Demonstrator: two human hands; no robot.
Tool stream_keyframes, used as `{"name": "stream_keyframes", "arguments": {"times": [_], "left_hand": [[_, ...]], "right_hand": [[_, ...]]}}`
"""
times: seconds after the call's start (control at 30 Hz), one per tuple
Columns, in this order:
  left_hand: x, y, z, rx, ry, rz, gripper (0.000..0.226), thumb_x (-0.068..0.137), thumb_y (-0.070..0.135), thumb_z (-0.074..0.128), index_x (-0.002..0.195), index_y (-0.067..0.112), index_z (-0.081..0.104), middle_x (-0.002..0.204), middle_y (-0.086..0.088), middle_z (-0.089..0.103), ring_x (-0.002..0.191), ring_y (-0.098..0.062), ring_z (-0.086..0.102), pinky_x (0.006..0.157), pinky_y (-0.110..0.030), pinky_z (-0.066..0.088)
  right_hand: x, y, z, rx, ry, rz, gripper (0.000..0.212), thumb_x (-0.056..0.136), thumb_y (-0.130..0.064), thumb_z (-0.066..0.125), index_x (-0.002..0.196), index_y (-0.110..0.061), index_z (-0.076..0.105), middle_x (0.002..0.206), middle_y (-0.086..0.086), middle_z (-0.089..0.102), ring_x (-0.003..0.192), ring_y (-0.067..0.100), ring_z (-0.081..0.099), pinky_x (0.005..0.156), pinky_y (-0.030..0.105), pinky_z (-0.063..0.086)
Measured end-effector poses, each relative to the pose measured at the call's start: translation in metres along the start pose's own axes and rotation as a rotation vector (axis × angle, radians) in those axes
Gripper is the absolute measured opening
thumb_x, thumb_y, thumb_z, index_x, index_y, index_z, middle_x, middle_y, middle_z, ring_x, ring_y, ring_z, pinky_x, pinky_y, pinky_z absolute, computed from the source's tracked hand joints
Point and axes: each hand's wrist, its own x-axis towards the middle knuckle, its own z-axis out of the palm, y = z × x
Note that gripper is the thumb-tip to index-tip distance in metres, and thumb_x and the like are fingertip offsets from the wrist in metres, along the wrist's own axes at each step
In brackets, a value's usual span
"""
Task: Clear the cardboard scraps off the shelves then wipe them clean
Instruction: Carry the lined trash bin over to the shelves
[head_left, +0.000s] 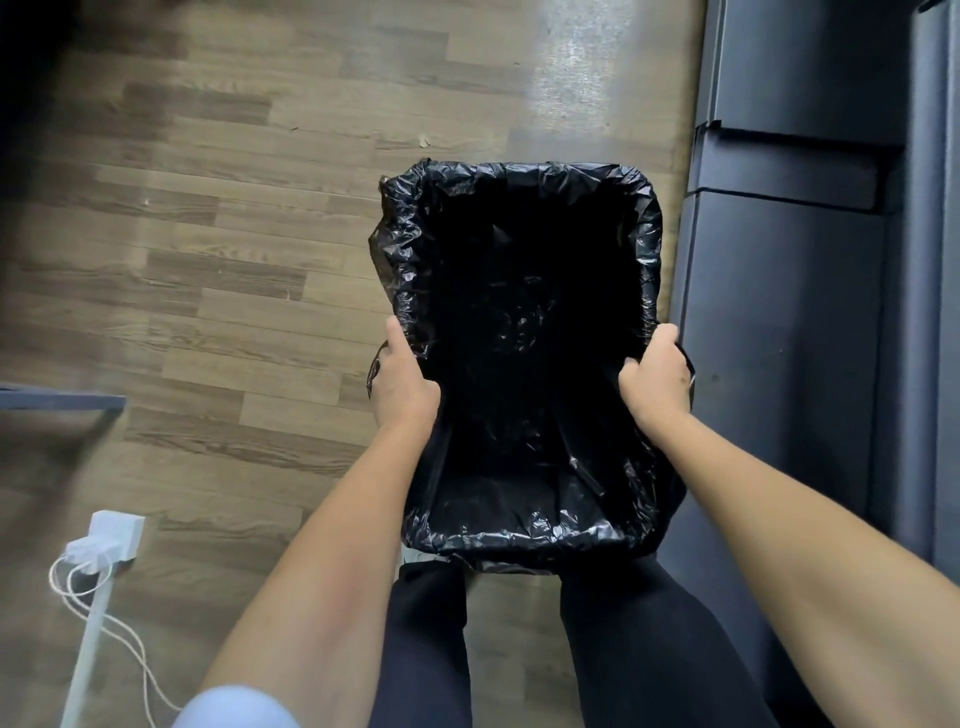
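Stands on a wood-plank floor (234, 234) beside a dark cabinet (789, 312), white power strip (111, 540) at lower left, and clamps left hand (402, 384) and right hand (657, 382), set apart, on opposite side rims of the black-lined bin (524, 171), its inside too dark to show scraps.

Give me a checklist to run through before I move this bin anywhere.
1. Left hand grips the lined bin at its left rim: ok.
2. Right hand curled over the right rim: ok.
3. Black bag folded over the rim where visible: ok.
4. Room inside for scraps: cannot tell, the interior is too dark.
5. Floor free of trip hazards: not ok, a white cable and power strip lie at the left.
6. Clearance from the dark cabinet on the right: cannot tell, the bin is close beside it.
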Motion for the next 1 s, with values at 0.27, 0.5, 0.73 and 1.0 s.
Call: {"name": "stream_keyframes", "arguments": {"times": [0.27,0.5,0.73,1.0], "left_hand": [[-0.012,0.027,-0.051,-0.011,0.018,0.065,0.082,0.077,-0.014,0.045,0.143,0.02,0.009,0.128,-0.017,0.048,0.11,-0.035,0.049,0.084,-0.037,0.041],[-0.036,0.07,-0.13,-0.056,0.103,0.096,0.078,0.077,-0.011,0.047,0.141,0.017,0.012,0.123,-0.019,0.051,0.111,-0.037,0.048,0.088,-0.042,0.042],[-0.066,0.109,-0.188,-0.107,0.186,0.082,0.076,0.074,-0.009,0.049,0.139,0.015,0.017,0.112,-0.02,0.057,0.103,-0.038,0.053,0.088,-0.047,0.047],[-0.072,0.133,-0.214,-0.134,0.26,0.051,0.07,0.076,-0.008,0.051,0.136,0.012,0.02,0.103,-0.02,0.057,0.092,-0.036,0.054,0.078,-0.047,0.049]], "right_hand": [[-0.019,-0.027,-0.036,0.042,0.0,0.012,0.023,0.091,0.001,0.043,0.096,-0.013,0.025,0.07,0.002,0.036,0.072,0.025,0.04,0.048,0.025,0.024],[-0.045,-0.09,-0.115,0.02,0.006,-0.075,0.027,0.087,0.006,0.042,0.096,-0.012,0.024,0.067,0.0,0.031,0.06,0.016,0.034,0.046,0.025,0.02],[-0.062,-0.137,-0.189,0.012,0.005,-0.187,0.026,0.086,0.007,0.042,0.096,-0.011,0.025,0.085,0.011,0.041,0.083,0.027,0.039,0.06,0.03,0.03],[-0.05,-0.171,-0.224,-0.006,-0.044,-0.296,0.028,0.087,0.007,0.043,0.106,-0.01,0.032,0.097,0.012,0.039,0.088,0.025,0.038,0.071,0.031,0.031]]}}
